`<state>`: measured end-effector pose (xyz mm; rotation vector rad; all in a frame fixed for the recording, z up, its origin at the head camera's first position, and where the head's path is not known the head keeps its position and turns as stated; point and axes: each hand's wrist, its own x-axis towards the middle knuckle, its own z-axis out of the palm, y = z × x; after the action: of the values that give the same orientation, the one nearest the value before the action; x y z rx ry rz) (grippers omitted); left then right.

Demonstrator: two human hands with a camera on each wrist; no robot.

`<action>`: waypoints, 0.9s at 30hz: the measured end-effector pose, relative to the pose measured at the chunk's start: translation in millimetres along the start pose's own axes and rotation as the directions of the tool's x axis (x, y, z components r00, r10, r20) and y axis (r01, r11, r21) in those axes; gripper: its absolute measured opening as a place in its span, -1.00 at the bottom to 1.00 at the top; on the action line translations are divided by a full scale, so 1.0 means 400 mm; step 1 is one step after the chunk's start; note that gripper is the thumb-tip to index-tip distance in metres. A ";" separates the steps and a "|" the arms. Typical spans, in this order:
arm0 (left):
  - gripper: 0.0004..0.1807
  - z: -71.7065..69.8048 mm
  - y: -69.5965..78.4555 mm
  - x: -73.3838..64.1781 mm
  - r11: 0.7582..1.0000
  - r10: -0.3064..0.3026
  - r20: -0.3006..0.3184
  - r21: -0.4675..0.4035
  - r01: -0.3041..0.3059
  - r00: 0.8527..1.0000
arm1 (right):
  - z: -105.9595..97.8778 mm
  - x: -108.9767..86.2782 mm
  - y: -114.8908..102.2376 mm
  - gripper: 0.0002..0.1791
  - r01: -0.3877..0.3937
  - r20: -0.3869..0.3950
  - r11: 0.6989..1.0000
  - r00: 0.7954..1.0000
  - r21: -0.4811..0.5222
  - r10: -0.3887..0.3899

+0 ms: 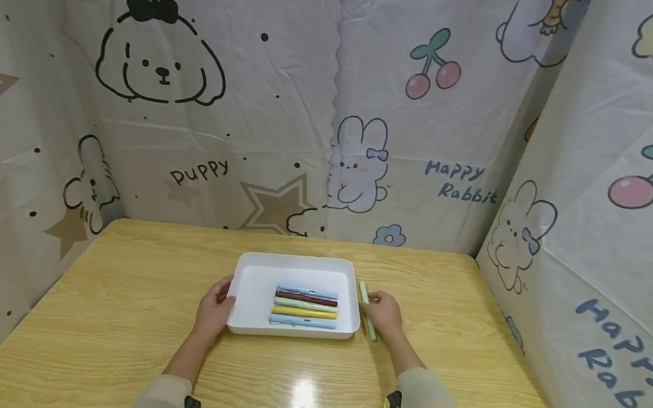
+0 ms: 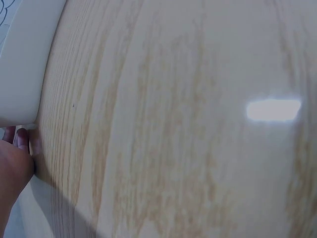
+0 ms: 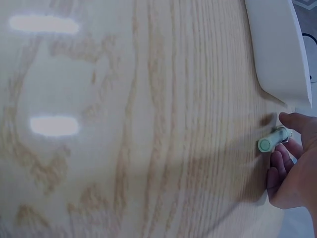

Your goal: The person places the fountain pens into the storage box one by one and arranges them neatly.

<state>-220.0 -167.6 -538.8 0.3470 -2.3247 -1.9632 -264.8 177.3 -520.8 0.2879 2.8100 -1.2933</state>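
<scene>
A white tray (image 1: 249,288) sits on the table with several pens lying side by side in it: light blue pens, a dark red pen (image 1: 306,299), a light green one and a yellow pen (image 1: 303,313). My left hand (image 1: 214,307) holds the tray's left side, thumb at the rim; its fingers are partly hidden in the left wrist view. Just outside the tray's right side, my right hand (image 1: 383,314) grips another light green pen (image 1: 371,330) between thumb and fingers. In the right wrist view this pen's round end (image 3: 265,145) points toward the camera, close above or on the table.
The wooden table (image 1: 118,315) reaches a cloth backdrop (image 1: 286,135) with printed animals at its far edge. More printed cloth hangs along the left and right sides. Bright light reflections show on the tabletop.
</scene>
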 end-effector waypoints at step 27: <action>-0.47 -0.002 0.002 -0.002 1.000 0.006 -0.005 0.003 -0.006 1.000 | 0.004 -0.015 -0.009 -0.62 0.017 -0.040 0.999 0.999 -0.050 -0.019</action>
<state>-219.1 -167.9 -537.9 0.3446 -2.3232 -1.9544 -259.7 173.0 -518.5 0.2918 2.8799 -1.2329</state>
